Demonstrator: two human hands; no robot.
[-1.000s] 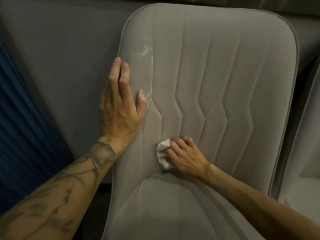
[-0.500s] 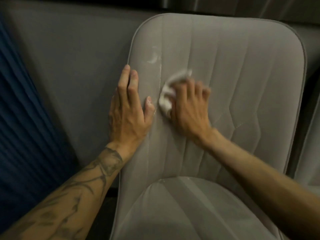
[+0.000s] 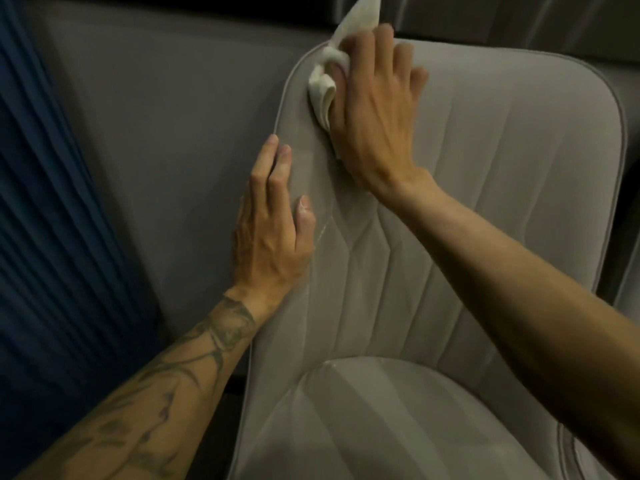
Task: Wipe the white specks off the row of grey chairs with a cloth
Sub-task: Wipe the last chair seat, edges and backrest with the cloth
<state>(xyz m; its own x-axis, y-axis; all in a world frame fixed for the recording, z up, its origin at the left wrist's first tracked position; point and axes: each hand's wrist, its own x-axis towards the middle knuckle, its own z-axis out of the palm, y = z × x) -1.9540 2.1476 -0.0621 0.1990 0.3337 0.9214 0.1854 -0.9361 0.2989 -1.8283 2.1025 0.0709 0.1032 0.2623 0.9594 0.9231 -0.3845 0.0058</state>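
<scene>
A grey padded chair with stitched panels fills the middle and right of the view. My right hand presses a crumpled white cloth against the top left corner of the backrest. The cloth's loose end sticks up past the chair's top edge. My left hand lies flat with fingers together on the backrest's left edge, lower down. A faint whitish streak runs along the seam beside my left thumb. The seat cushion sits at the bottom.
A grey wall panel lies behind the chair on the left. Blue pleated fabric hangs at the far left. A sliver of another grey chair shows at the right edge.
My right hand has swept the cloth from the base of the backrest up to its top left corner. The white smear near the top left is now covered. My left hand stayed put.
</scene>
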